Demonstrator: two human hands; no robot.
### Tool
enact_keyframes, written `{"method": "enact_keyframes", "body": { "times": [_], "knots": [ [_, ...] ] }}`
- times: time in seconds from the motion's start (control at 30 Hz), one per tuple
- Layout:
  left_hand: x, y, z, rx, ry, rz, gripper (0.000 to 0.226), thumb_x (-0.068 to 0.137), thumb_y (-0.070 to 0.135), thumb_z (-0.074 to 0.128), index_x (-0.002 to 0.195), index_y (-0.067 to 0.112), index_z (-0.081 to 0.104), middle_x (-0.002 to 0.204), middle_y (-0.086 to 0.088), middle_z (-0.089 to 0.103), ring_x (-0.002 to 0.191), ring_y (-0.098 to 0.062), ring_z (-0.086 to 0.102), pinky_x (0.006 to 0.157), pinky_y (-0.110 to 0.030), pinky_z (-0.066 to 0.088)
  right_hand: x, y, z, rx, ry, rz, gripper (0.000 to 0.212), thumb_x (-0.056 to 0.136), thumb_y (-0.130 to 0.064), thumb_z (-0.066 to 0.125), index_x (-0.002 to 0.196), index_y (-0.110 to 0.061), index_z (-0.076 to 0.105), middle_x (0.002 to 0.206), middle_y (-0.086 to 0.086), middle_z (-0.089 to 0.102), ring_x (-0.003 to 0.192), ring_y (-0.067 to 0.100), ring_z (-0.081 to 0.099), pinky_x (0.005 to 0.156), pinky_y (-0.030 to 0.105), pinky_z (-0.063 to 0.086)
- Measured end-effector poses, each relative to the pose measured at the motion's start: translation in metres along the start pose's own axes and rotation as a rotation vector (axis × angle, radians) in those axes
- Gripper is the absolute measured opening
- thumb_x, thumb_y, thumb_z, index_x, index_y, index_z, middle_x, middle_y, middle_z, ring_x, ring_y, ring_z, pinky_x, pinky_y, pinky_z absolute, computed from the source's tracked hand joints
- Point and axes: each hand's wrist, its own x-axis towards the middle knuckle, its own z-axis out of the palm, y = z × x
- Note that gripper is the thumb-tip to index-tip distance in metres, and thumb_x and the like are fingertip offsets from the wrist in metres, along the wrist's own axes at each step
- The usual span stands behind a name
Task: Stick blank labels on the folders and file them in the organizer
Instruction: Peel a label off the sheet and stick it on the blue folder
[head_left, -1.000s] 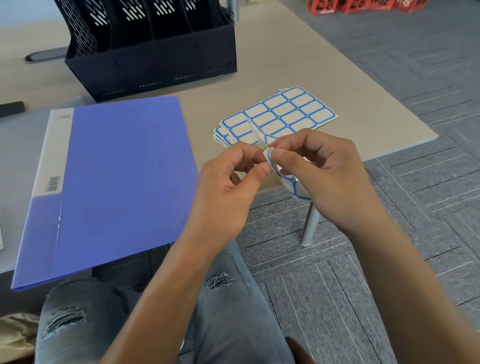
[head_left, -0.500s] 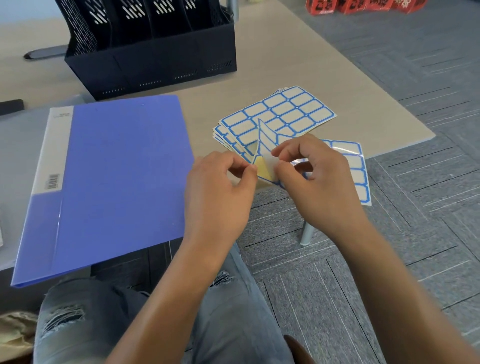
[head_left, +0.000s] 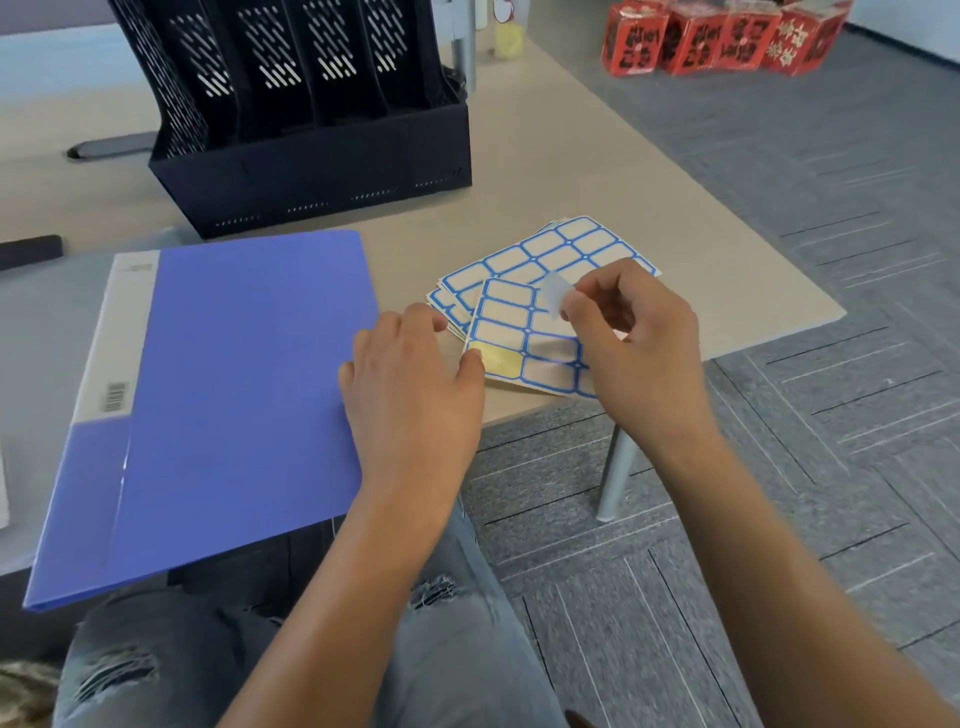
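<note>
A blue folder (head_left: 228, 384) with a white spine strip lies flat on the table, its near corner hanging over the edge. Right of it lies a stack of blue-bordered label sheets (head_left: 561, 254). The top sheet (head_left: 524, 338) rests askew on the stack and shows one yellow bare patch at its near left corner. My right hand (head_left: 628, 343) pinches a single peeled label (head_left: 555, 293) just above that sheet. My left hand (head_left: 410, 384) lies flat with relaxed fingers over the folder's right edge, its fingertips touching the sheet's left side. The black organizer (head_left: 311, 156) stands behind the folder.
A dark flat object (head_left: 28, 252) lies at the table's far left. Red boxes (head_left: 727, 36) sit on the grey carpet at the back right. The table's right corner and a metal leg (head_left: 615, 473) are near my right hand. My knees in grey jeans are below.
The label sheet went from both hands down onto the stack. My right hand now pinches one peeled label, and my left hand has opened and dropped to the folder's edge.
</note>
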Motion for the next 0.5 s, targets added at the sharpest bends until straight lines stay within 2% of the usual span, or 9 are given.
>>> {"method": "enact_keyframes", "body": {
  "times": [0.07,0.13,0.2,0.27,0.37,0.5],
  "knots": [
    [0.000,0.002,-0.009,-0.153,0.012,0.012,0.017,0.093,0.031,0.067,0.110,0.028,0.069,0.103,0.013,0.066,0.099,-0.018,0.056,0.089,-0.032,0.043,-0.006,-0.006,0.003,-0.030,0.015,-0.102,0.011,0.100,-0.017,0.071,0.090,-0.017,0.067,0.085,-0.012,0.072,0.084,0.004,0.067,0.083,0.023,0.053],
    [-0.003,0.009,-0.021,-0.414,-0.064,-0.045,0.009,0.094,0.030,0.070,0.099,0.031,0.076,0.089,0.017,0.071,0.084,-0.006,0.059,0.077,-0.015,0.043,-0.016,-0.009,0.008,-0.085,0.036,-0.230,0.008,0.101,-0.020,0.073,0.094,-0.017,0.069,0.089,-0.011,0.072,0.088,0.007,0.067,0.084,0.025,0.052],
    [-0.005,0.014,-0.029,-0.684,-0.162,-0.133,0.012,0.095,0.026,0.069,0.093,0.026,0.081,0.083,0.017,0.075,0.073,0.003,0.061,0.067,-0.006,0.042,-0.023,-0.007,0.013,-0.153,0.045,-0.374,0.004,0.101,-0.015,0.072,0.098,-0.013,0.072,0.096,-0.004,0.072,0.094,0.013,0.067,0.085,0.032,0.052],
    [-0.007,0.015,-0.035,-0.824,-0.197,-0.185,0.018,0.097,0.022,0.065,0.090,0.019,0.081,0.082,0.016,0.077,0.070,0.010,0.061,0.066,-0.005,0.042,-0.028,-0.005,0.018,-0.201,0.047,-0.484,0.003,0.100,-0.009,0.072,0.101,-0.008,0.074,0.103,0.002,0.073,0.101,0.022,0.069,0.087,0.038,0.053],
    [-0.009,0.012,-0.042,-0.917,-0.200,-0.235,0.021,0.097,0.022,0.064,0.085,0.014,0.080,0.068,0.019,0.071,0.065,0.011,0.058,0.064,-0.004,0.040,-0.034,-0.006,0.025,-0.228,0.034,-0.543,0.007,0.099,-0.009,0.074,0.105,-0.008,0.078,0.112,0.005,0.074,0.107,0.026,0.069,0.090,0.040,0.054],
    [-0.011,0.002,-0.050,-0.988,-0.173,-0.279,0.012,0.088,0.028,0.075,0.082,0.018,0.080,0.071,0.013,0.073,0.065,0.007,0.059,0.063,-0.006,0.043,-0.037,-0.010,0.030,-0.277,-0.022,-0.587,0.017,0.097,-0.011,0.075,0.113,-0.014,0.081,0.122,0.005,0.070,0.110,0.027,0.065,0.092,0.040,0.052]
  ]
}}
